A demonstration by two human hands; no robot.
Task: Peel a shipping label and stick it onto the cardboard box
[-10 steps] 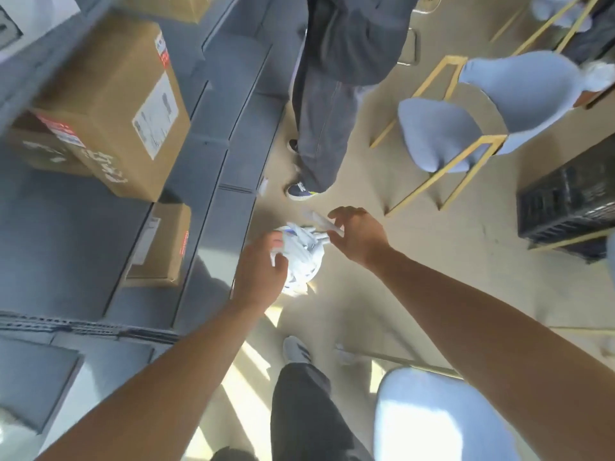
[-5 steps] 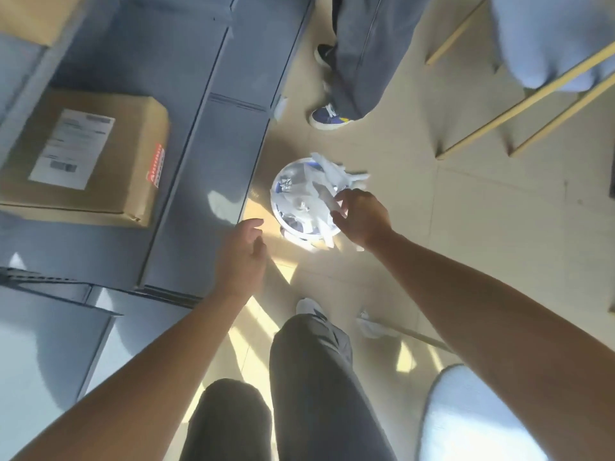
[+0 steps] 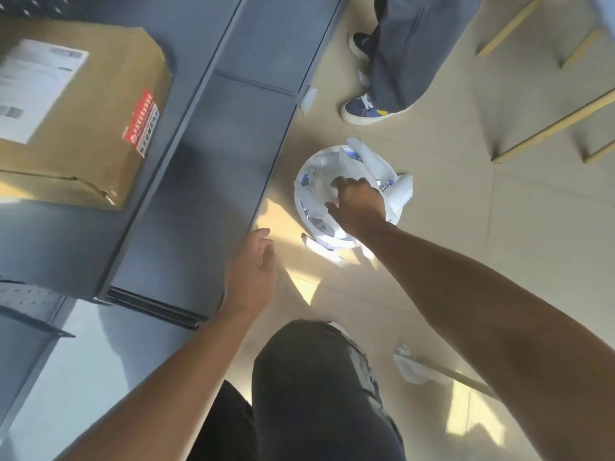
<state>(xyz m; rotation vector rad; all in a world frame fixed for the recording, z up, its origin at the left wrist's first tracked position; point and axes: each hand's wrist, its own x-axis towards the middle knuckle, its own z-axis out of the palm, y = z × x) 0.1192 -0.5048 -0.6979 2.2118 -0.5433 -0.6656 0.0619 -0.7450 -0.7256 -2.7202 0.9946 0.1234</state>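
Observation:
A brown cardboard box (image 3: 109, 104) lies on the grey shelf (image 3: 233, 144) at the upper left. It carries a white shipping label (image 3: 33, 88) on top and a red sticker (image 3: 141, 124) near its right edge. On the floor stands a white waste bin (image 3: 301, 181) stuffed with white paper scraps. My right hand (image 3: 361, 204) reaches down into the bin, fingers spread on the scraps and holding nothing I can see. My left hand (image 3: 251, 274) hovers open beside the shelf's front edge, left of the bin.
Another person's legs and blue shoe (image 3: 362, 108) stand just beyond the bin. Wooden chair legs (image 3: 549, 124) are at the upper right. A crumpled paper scrap (image 3: 411, 367) lies on the floor by my knee (image 3: 319, 387).
My view tilted down toward the floor and bin. My right hand lowered into the bin and the paper strip it held is gone from its fingers. My left hand let go of the bin.

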